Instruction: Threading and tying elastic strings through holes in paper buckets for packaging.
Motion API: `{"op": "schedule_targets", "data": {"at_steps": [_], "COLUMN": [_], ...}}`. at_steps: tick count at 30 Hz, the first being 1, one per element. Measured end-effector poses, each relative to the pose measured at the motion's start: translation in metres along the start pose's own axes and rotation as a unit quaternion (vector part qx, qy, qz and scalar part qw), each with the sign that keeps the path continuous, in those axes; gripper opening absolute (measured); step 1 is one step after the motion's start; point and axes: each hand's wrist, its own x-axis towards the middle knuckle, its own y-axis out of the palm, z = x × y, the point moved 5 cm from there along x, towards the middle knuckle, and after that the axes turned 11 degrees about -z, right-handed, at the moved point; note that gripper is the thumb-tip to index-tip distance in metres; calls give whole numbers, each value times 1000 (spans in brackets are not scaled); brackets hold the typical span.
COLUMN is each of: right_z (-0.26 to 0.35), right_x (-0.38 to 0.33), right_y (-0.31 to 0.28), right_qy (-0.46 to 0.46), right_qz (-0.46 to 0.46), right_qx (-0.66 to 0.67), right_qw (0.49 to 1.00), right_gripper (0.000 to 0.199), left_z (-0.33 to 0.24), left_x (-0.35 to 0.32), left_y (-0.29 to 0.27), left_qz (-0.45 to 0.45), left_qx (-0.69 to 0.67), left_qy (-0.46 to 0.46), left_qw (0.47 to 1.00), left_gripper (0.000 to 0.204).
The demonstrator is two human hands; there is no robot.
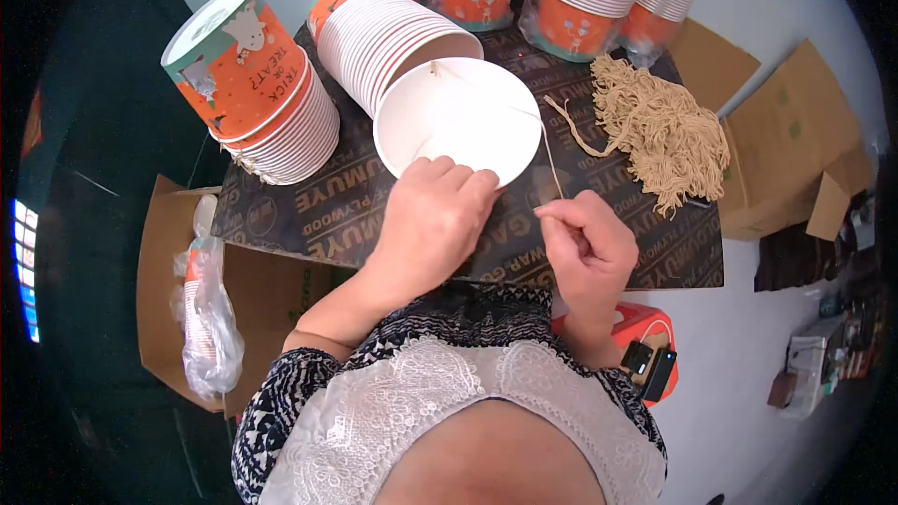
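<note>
A white paper bucket (458,112) lies tipped with its open mouth toward me at the middle of the table. My left hand (435,210) is closed over its near rim, with the fingers inside. Out past the bucket's right rim runs a thin tan cord (552,154). My right hand (591,241) pinches the cord's near end between thumb and fingertips. A strand of cord also crosses the bucket's inside, near a small knot or hole at its far wall. To the right lies a heap of cut tan cords (659,131), one strand trailing toward the bucket.
Behind the bucket lies a nested stack of paper buckets (379,42). An orange printed stack (257,84) stands upside down at the table's left. Wrapped stacks (585,0) line the back. Cardboard boxes (786,145) flank the dark plywood table (355,224); a red stool (655,327) stands right.
</note>
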Motion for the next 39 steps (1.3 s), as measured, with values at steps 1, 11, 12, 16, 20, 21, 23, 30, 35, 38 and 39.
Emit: {"op": "schedule_targets", "data": {"at_steps": [1,11,12,16,20,21,23,30,35,38,39], "right_z": [0,1,0,-7,-22,-28,-37,-41,-41,-40,-40], "right_x": [1,-1,-3,-6,-10,-12,-17,-19,-18,-17,-17], "right_y": [1,5,7,11,12,14,17,20,19,19,19], "right_qy": [-2,-18,-17,-59,-106,-137,-159,-142,-137,-137,-138], "right_qz": [3,7,11,-27,-111,-126,-132,-114,-113,-111,-110], "right_qx": [1,-27,-25,-28,-32,-37,-23,1,-2,-9,-14], "right_qw": [1000,999,999,997,988,982,978,983,984,984,984], "right_gripper": [15,8,8,10,14,15,16,18,18,18,18], "left_z": [-2,26,31,34,31,29,26,20,18,18,17], "left_x": [0,1,-2,-5,-2,-1,-4,-4,-4,-5,-5], "left_y": [2,-25,-25,-25,-21,-19,-15,-13,-11,-12,-13], "left_qz": [-3,83,69,26,22,29,41,48,48,48,49], "left_qx": [0,1,-2,-42,-61,-64,-42,-29,-36,-38,-38], "left_qy": [6,-4,-7,-31,-32,-28,-43,-54,-49,-50,-53], "left_qw": [1000,997,998,998,997,997,997,997,997,997,997], "left_gripper": [20,41,30,12,10,10,10,11,11,11,11]}}
